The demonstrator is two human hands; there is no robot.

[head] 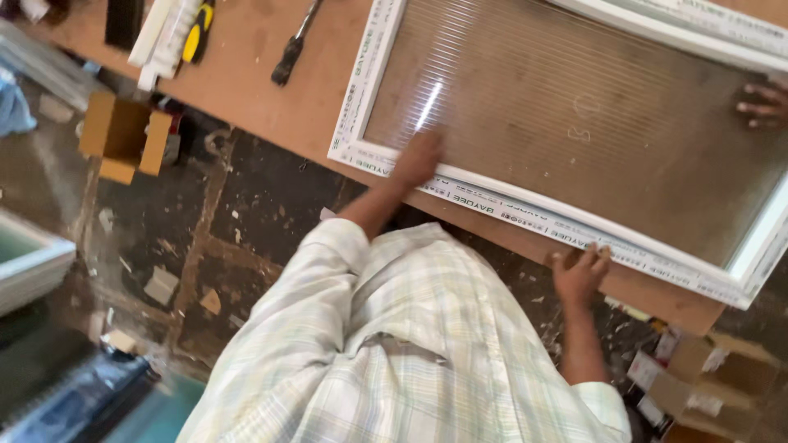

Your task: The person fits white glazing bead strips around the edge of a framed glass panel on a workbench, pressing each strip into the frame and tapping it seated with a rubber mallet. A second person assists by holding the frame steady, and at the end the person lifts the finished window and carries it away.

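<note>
While the window frame (566, 226) lies flat on the table (246, 74), press your left hand (419, 157), spread flat, evenly on its near rail. Your right hand (579, 275) curls over the edge; probably best to move with the co-worker's hand (759, 105).

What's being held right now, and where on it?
The white window frame: a co-worker's hand grips its near rail, their other hand lies flat by the glass. A third hand touches its right end; grip unclear.

Window frame (566, 223) cut off top/right; hand at right edge (762, 104) cropped; left hand (419, 157) blurred.
</note>
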